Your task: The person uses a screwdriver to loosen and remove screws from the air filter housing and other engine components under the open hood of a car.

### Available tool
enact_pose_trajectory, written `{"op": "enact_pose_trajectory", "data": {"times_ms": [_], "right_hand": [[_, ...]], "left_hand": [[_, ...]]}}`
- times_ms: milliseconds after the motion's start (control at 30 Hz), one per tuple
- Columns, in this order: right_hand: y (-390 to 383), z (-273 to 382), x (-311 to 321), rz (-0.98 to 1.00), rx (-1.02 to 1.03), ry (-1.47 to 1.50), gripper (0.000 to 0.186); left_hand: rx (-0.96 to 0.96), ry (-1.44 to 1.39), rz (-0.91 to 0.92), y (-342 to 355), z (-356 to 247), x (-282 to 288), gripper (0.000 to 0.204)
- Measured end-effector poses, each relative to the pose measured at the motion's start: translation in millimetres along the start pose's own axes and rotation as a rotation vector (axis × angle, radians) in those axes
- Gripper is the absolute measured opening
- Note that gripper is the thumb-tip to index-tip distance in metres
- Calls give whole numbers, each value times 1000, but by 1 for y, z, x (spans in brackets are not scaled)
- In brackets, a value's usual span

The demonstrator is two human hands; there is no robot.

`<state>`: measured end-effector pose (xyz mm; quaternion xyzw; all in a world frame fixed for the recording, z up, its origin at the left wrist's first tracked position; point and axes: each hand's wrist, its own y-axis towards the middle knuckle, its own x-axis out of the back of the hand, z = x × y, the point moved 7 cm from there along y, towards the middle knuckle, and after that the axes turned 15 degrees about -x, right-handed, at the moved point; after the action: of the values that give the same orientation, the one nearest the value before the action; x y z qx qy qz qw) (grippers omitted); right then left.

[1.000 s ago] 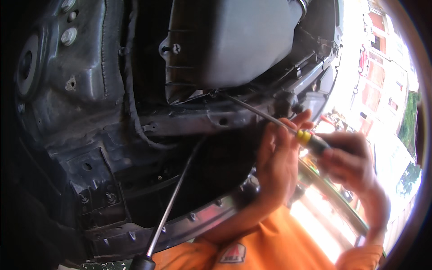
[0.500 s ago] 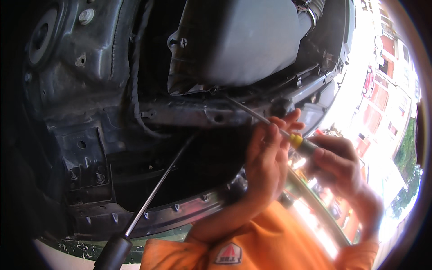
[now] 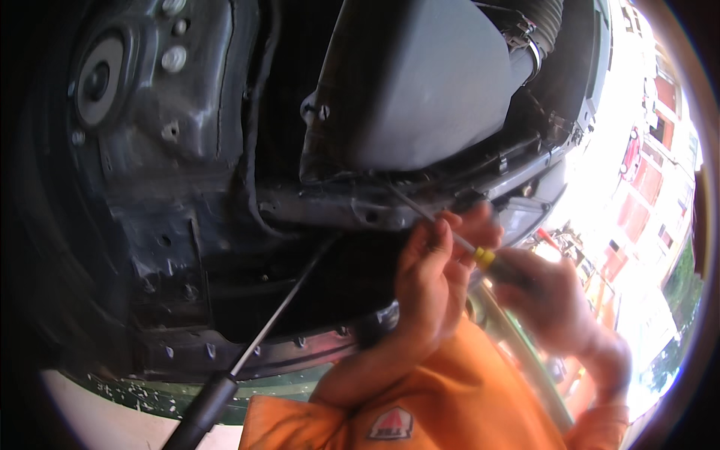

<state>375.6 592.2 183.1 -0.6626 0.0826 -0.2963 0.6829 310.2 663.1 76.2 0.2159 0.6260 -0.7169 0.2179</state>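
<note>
A screwdriver with a thin metal shaft, a yellow collar and a dark handle slants up and left into a car's engine bay. My right hand, smeared by motion, is wrapped around its handle. Around the shaft, just ahead of the collar, close the thumb and fingers of my left hand; some of its other fingers stick out, blurred. The shaft's far end reaches the lower edge of a large dark plastic housing, above a metal crossbar. Shadow hides the tip, so what it touches cannot be made out.
A gas strut with a black lower end rises from the lower left. A ribbed hose joins the housing at top right. A cable runs down left of it. The car's front edge curves below. Bright surroundings lie at right.
The view has shifted, so the engine bay sits lower and further right in the picture. Both hands are a little lower and further left, still on the screwdriver; the right is more blurred.
</note>
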Motion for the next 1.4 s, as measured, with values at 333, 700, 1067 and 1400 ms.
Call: {"op": "enact_pose_trajectory", "data": {"times_ms": [333,700,1067,1400], "right_hand": [[-33,43,-12,-596,624,-919,33],[-2,-28,-20,22,-243,920,38],[1,-12,1,65,-374,769,32],[-29,48,-6,-421,426,-820,44]], "left_hand": [[24,57,-6,3,-5,-3,20],[89,27,-70,-2,-3,4,18],[-9,27,-58,6,-6,-3,16],[-9,98,-33,8,-10,-2,17]]}}
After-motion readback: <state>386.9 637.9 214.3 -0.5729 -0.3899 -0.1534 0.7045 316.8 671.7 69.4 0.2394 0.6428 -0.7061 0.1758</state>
